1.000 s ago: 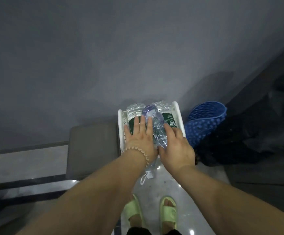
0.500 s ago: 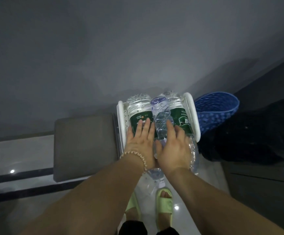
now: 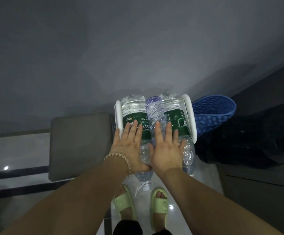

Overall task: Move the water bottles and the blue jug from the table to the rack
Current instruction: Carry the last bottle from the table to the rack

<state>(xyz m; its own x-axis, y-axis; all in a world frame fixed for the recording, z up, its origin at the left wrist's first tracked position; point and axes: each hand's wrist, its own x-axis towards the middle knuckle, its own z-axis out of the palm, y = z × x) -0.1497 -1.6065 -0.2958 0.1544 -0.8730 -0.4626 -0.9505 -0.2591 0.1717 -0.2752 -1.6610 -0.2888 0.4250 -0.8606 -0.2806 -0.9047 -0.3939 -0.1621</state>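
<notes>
Two large clear water bottles with green labels lie side by side in a white rack (image 3: 189, 114): the left bottle (image 3: 133, 109) and the right bottle (image 3: 175, 110). A smaller clear bottle (image 3: 154, 107) with a bluish base lies on top between them. My left hand (image 3: 129, 146) rests flat with straight fingers on the left bottle. My right hand (image 3: 167, 150) lies flat with spread fingers over the small bottle and the right bottle. The blue jug is not in view.
A blue perforated basket (image 3: 212, 112) leans just right of the rack, with dark bags or cloth (image 3: 249, 141) beside it. A grey cushioned stool (image 3: 80, 143) stands to the left. The grey wall is right behind the rack. My feet in green slippers (image 3: 124, 202) stand on a glossy floor.
The camera has come closer to the rack. Both hands have flattened and spread, the right hand sliding from the small bottle onto the right bottle too.
</notes>
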